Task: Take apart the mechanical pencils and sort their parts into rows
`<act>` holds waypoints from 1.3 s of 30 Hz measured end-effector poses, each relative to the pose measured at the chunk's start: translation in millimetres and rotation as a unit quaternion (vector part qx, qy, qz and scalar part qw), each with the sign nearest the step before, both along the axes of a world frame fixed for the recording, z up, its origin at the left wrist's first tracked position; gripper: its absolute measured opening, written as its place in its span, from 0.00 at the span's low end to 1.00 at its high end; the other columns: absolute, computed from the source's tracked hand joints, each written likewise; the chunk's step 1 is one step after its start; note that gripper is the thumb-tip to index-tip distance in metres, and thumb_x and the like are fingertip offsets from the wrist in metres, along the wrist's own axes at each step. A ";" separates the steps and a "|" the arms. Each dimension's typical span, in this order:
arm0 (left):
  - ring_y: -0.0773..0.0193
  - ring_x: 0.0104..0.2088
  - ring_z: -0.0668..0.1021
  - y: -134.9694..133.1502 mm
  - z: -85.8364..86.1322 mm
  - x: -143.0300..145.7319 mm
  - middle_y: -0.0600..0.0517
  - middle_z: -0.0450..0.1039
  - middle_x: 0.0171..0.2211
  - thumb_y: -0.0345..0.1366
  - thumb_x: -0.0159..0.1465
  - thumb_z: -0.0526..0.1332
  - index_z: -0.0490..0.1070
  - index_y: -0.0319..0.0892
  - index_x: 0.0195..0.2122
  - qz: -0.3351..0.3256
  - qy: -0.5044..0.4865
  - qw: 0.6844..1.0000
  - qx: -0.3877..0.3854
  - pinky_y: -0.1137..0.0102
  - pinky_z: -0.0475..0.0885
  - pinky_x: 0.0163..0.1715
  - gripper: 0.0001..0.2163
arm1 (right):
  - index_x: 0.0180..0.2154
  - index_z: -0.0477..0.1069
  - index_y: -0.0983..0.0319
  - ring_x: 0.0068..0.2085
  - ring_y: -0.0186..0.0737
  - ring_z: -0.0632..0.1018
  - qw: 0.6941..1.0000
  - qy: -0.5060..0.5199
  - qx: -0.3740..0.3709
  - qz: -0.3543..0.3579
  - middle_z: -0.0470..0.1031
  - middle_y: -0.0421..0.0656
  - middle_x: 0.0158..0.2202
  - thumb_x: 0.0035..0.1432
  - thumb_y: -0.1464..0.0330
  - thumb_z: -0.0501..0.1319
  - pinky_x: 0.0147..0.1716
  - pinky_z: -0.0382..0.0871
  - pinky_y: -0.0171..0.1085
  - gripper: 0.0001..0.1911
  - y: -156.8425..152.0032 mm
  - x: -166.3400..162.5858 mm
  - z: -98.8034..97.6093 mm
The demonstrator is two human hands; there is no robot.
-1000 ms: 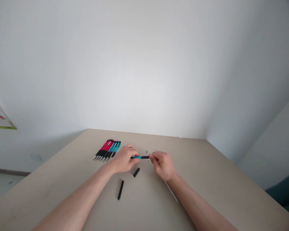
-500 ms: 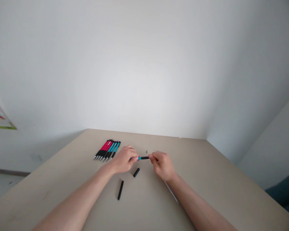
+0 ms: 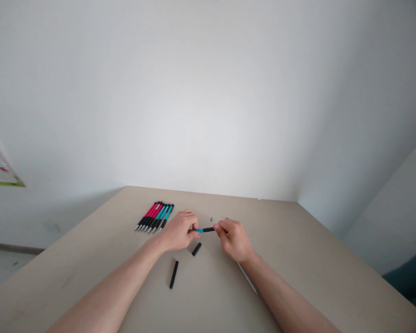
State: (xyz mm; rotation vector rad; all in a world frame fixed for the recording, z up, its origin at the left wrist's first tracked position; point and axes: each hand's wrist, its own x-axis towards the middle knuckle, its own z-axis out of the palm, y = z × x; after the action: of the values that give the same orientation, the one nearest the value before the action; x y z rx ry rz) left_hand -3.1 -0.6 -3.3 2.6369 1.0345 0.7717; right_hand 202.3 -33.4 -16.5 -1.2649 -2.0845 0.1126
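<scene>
A teal pen with a black grip point(image 3: 200, 230) lies nearly level between my two hands. My right hand point(image 3: 235, 238) is closed, pinching the pen's black end with thumb and forefinger. Around the teal end, the fingers of my left hand point(image 3: 180, 230) curl loosely, thumb and forefinger a little apart with the barrel between them. Just below the hands rests a short black tube point(image 3: 196, 249), and nearer to me lies a longer thin black piece point(image 3: 174, 274). A tiny grey cone-shaped tip point(image 3: 211, 218) sits on the table beyond the pen.
Several pink and teal pens point(image 3: 154, 216) lie side by side left of my left hand. A thin white strip point(image 3: 247, 277) shows beside my right forearm. The beige table point(image 3: 90, 259) meets a white wall point(image 3: 208, 115) at the back.
My left thumb and forefinger have loosened and parted, showing more of the teal barrel. The pen's left end has dipped slightly. My right hand holds nearly the same place.
</scene>
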 end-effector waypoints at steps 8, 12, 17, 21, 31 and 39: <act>0.63 0.33 0.70 2.9 -3.2 0.8 0.53 0.71 0.24 0.31 0.62 0.57 0.71 0.41 0.25 -0.055 0.029 0.998 0.007 0.70 0.61 0.36 0.09 | 0.18 0.57 0.62 0.22 0.32 0.63 1.000 -0.007 0.015 0.004 0.62 0.40 0.17 0.61 0.68 0.49 0.25 0.50 0.33 0.19 -0.9 -1.1 0.4; 0.62 0.35 0.70 2.8 -4.4 1.8 0.53 0.72 0.26 0.30 0.57 0.62 0.72 0.40 0.26 -0.021 0.008 1.000 0.005 0.70 0.62 0.36 0.03 | 0.18 0.57 0.62 0.22 0.32 0.63 1.000 -0.011 0.012 0.002 0.63 0.40 0.17 0.61 0.67 0.49 0.24 0.49 0.33 0.20 -1.2 -1.7 -0.3; 0.60 0.37 0.70 -2.1 1.1 2.8 0.53 0.71 0.27 0.29 0.55 0.64 0.69 0.40 0.27 0.008 -0.003 1.000 0.030 0.67 0.62 0.37 0.04 | 0.17 0.56 0.62 0.21 0.32 0.62 1.000 -0.003 0.002 -0.010 0.62 0.39 0.16 0.62 0.66 0.49 0.24 0.49 0.33 0.21 -1.7 -3.7 -0.1; 0.56 0.44 0.69 0.6 1.2 1.7 0.50 0.72 0.35 0.34 0.56 0.64 0.70 0.42 0.32 0.046 -0.062 0.995 0.070 0.61 0.61 0.45 0.05 | 0.18 0.59 0.62 0.20 0.31 0.63 0.997 0.068 0.006 -0.033 0.61 0.38 0.16 0.63 0.63 0.48 0.23 0.50 0.32 0.21 -1.8 -2.7 0.2; 0.63 0.32 0.79 9.1 1.4 7.9 0.46 0.69 0.46 0.40 0.58 0.62 0.53 0.44 0.45 0.003 -0.536 0.813 -0.229 0.68 0.75 0.28 0.20 | 0.25 0.69 0.64 0.23 0.32 0.68 0.983 0.148 -0.101 0.048 0.68 0.40 0.20 0.64 0.60 0.45 0.25 0.58 0.30 0.24 -9.7 -9.0 4.6; 0.58 0.27 0.79 -8.2 10.1 16.1 0.48 0.74 0.34 0.43 0.59 0.61 0.49 0.47 0.56 -0.068 -0.471 0.806 -0.351 0.70 0.74 0.20 0.28 | 0.23 0.72 0.64 0.26 0.33 0.70 0.979 0.060 -0.132 0.142 0.71 0.41 0.22 0.62 0.65 0.50 0.29 0.60 0.32 0.20 -18.6 -16.1 7.6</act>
State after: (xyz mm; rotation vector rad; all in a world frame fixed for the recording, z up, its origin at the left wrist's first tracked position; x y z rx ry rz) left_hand 13.0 -8.8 6.8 1.3670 0.6193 1.1732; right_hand 186.2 -52.0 -8.9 -1.0690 -2.1842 0.5967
